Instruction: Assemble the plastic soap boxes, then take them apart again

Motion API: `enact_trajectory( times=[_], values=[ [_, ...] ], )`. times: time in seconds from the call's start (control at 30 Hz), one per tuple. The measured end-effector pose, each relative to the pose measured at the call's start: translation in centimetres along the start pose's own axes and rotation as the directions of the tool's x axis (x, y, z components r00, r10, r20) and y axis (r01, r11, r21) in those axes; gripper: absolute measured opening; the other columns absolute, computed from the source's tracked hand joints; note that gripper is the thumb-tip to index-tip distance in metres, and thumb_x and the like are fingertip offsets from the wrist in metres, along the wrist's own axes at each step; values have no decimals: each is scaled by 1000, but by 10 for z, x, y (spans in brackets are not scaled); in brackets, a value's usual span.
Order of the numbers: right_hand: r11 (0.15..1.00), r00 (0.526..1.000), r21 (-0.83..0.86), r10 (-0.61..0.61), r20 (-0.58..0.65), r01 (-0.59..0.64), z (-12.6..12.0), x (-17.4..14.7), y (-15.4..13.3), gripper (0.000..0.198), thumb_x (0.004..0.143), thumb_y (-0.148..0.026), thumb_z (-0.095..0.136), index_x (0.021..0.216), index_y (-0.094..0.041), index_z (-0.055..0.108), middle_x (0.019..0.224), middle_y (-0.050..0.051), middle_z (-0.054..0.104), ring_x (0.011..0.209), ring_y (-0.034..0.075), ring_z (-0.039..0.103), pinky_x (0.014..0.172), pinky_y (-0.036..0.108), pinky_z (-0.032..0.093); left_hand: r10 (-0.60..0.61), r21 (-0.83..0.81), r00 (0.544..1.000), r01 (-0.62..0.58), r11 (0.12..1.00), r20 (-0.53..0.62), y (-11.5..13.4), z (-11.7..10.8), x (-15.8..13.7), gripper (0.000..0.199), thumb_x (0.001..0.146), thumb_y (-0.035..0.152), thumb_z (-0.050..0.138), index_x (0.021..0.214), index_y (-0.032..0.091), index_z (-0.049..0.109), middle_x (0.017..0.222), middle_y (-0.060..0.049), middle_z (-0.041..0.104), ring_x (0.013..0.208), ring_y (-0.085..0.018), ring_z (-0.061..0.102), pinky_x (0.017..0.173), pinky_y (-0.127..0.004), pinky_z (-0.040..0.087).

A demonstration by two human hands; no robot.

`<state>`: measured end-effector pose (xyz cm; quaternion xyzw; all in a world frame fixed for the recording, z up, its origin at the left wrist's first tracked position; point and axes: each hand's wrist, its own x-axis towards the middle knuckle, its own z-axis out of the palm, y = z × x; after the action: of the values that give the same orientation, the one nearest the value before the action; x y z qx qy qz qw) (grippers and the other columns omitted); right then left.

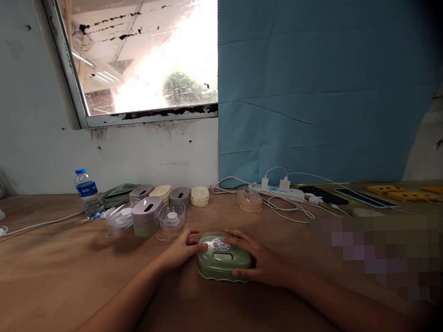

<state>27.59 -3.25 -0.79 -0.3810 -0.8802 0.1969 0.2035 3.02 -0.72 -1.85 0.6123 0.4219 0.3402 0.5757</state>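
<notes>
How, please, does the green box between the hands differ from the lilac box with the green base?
The left hand and right hand touch the green box; neither touches the lilac box. The green box bears a sticker on top; the lilac box shows none there. Both are rounded, with an oblong opening or recess on top.
</notes>
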Motion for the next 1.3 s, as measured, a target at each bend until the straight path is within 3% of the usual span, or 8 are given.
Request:
enact_trajectory(
  times=[0.13,0.37,0.63,0.73,0.87,1.0,1.13,1.3],
  values=[
    [999,998,-37,8,56,-6,-1,0,-1,76,63,-56,62,130,-33,33,140,4,22,126,29,24,101,42,28,-77,-44,997,78,996,20,5,-4,-1,67,63,33,69,117,13,36,116,-15,54,107,-24,52,90,-35,40],
    [998,996,-57,-18,84,23,-1,-2,-3,82,62,-50,65,133,-33,27,142,5,17,126,30,24,100,40,29,-92,-57,992,98,994,87,8,-8,-5,71,67,28,66,125,10,30,122,-15,51,111,-22,49,95,-34,36],
    [997,996,-68,-26,83,32,0,-4,-6,83,60,-51,66,132,-34,28,140,5,19,125,29,26,99,40,30,-139,-30,986,142,989,88,7,-10,-9,98,68,35,65,136,7,0,121,-15,52,115,-23,44,99,-35,29],
    [996,996,-78,-34,80,40,0,-4,-6,84,59,-50,67,132,-34,28,140,6,20,124,30,27,99,40,30,-144,26,985,143,989,94,8,-10,-12,99,69,39,62,136,7,-3,130,-16,41,123,-22,35,103,-33,24],
    [990,995,-121,-64,76,72,0,-1,-4,86,58,-50,67,132,-33,28,140,7,22,125,30,27,99,42,30,-178,123,980,167,978,84,10,-11,-14,93,71,46,57,136,11,0,142,-12,19,129,-22,20,105,-33,18],
    [984,991,-123,-119,58,125,2,1,-5,84,56,-43,69,131,-31,32,139,6,24,123,30,30,98,39,31,-190,150,974,172,974,119,9,-12,-15,92,72,47,55,136,10,2,142,-13,20,129,-22,21,105,-33,19],
    [991,994,-92,-90,55,94,1,-1,-9,84,58,-40,68,132,-32,29,141,5,20,124,29,29,98,38,32,-185,158,973,163,974,136,12,-10,-15,84,74,46,52,135,12,6,139,-13,26,126,-23,27,103,-35,21],
    [994,991,-50,-96,89,100,1,-3,-2,87,57,-45,69,132,-32,27,142,5,17,125,29,28,99,41,30,-98,263,989,64,963,115,11,-5,-12,73,74,48,49,128,9,20,137,-16,29,125,-24,27,103,-34,21]
  ],
)
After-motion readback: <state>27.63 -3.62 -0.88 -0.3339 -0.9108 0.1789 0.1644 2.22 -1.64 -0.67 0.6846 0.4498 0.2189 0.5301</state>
